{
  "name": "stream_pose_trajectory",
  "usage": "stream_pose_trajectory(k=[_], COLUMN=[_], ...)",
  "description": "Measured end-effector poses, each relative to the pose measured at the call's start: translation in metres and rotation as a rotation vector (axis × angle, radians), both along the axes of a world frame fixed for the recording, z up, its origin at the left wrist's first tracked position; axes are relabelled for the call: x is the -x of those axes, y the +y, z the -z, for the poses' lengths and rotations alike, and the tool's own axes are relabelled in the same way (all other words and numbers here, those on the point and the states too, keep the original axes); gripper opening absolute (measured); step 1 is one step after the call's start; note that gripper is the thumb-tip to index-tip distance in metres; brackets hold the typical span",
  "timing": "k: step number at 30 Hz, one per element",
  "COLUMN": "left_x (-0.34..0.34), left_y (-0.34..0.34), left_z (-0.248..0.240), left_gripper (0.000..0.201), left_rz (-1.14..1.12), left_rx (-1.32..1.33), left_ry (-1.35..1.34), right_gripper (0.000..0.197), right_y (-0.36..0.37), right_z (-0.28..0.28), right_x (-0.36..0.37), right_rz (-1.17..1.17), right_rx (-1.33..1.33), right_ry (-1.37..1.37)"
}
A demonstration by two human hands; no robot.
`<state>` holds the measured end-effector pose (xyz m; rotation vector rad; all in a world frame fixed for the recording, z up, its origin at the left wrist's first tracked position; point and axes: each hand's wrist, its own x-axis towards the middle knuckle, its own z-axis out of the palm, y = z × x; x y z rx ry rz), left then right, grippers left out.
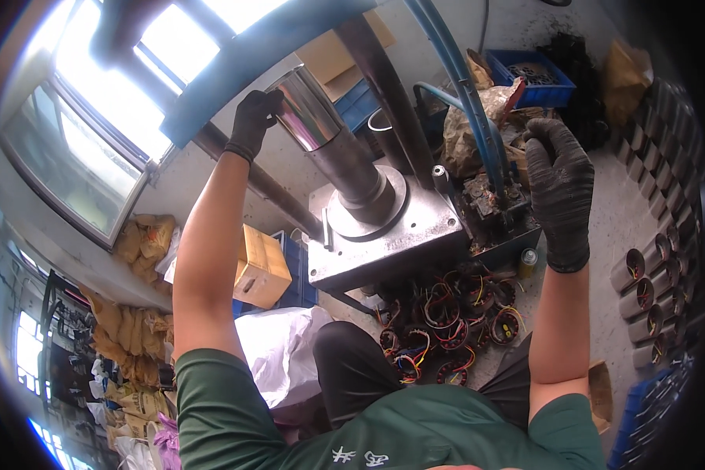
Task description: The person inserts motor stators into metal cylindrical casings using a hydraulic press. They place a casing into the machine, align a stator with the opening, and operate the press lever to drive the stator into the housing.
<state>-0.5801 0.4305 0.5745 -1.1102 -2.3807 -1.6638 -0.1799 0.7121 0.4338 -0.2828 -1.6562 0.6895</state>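
Note:
My left hand (255, 119), in a dark glove, is raised beside the upper end of a shiny metal cylinder (309, 110). Its fingers are bent and a little apart, with the tips at or against the cylinder's edge. Below the shiny part, a dull grey metal cylinder (351, 171) stands on a round base plate (392, 205) on the steel press table (368, 254). My right hand (560, 192), also dark-gloved, is held up at the right, near blue hoses (478, 117). Its fingers are loosely curled, apart, and nothing shows in them.
The blue press beam (243, 66) and dark columns (388, 86) frame the cylinder. Several wound stators with coloured wires (439, 305) lie below the table. Rows of metal housings (642, 294) line the right floor. A cardboard box (262, 266) and white sack (282, 352) are at left.

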Motion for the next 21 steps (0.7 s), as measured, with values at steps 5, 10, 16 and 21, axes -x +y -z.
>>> stream_pose_trajectory(k=[5,10,16,21], left_x=[0.001,0.003,0.005,0.005], left_y=[-0.001,-0.004,-0.004,-0.002], left_z=[0.0,0.005,0.015,0.016], left_gripper=[0.023,0.024,0.024,0.028], left_rz=[-0.018,-0.005,-0.039,-0.068], left_rx=[0.004,-0.024,-0.08,-0.022], left_ry=[-0.007,0.011,0.045,0.151], right_gripper=[0.015,0.014,0.018,0.018], right_y=[-0.01,-0.013,-0.01,-0.009], right_z=[-0.008,-0.011,-0.01,-0.007], right_x=[-0.012,-0.015,-0.019,-0.019], right_rz=[-0.127,-0.184,-0.227,-0.246], right_rx=[0.056,0.071,0.104,0.08], right_ry=[-0.16,-0.177,-0.266,-0.303])
